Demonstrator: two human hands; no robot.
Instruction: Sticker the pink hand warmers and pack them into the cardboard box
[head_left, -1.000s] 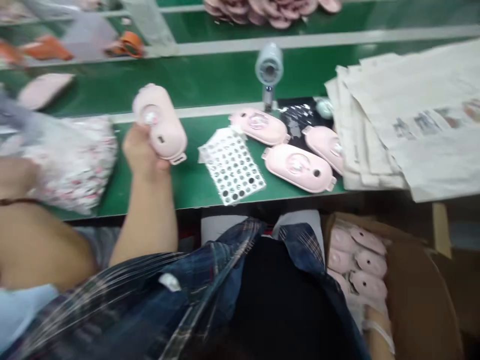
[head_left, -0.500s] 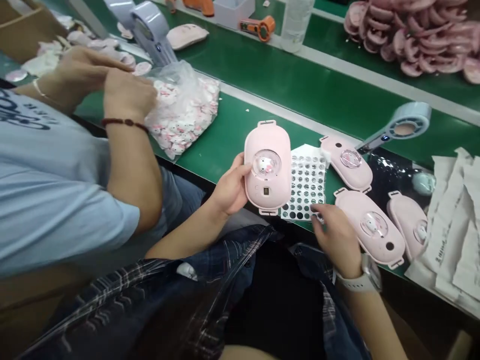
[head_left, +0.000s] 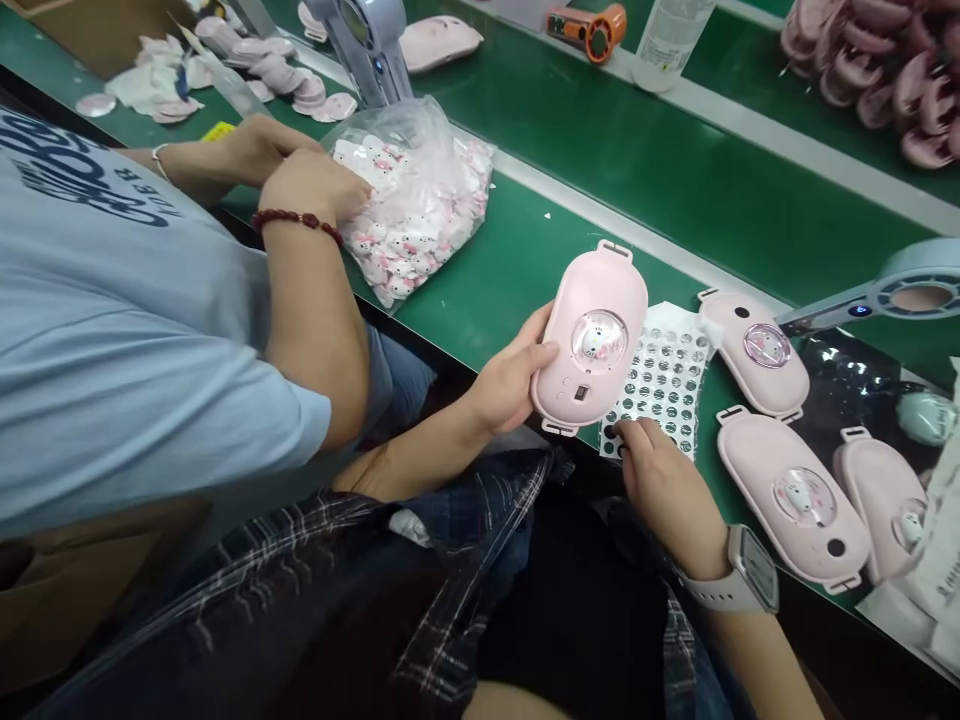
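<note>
Green tabletop [head_left: 525, 270], assembly line. My left hand [head_left: 504, 385] has its grip closed round the pink casing [head_left: 592, 340], held face-up above the edge. My right hand [head_left: 660, 480] pinches at the near edge of the sticker sheet [head_left: 664, 380]; whether a dot is lifted I cannot tell. Advisable: peel cleanly, keep casing steady. Co-worker's hands [head_left: 300, 175] touch the bagged parts [head_left: 416, 205].

This is a factory assembly line. A long green conveyor belt [head_left: 645, 160] with pale rails crosses the frame; identical pink casings [head_left: 791, 495] lie in a row at right, and more pink parts [head_left: 877, 70] are heaped at upper right. A co-worker [head_left: 112, 320] sits close at left beside a bag of small badges [head_left: 420, 215].
</note>
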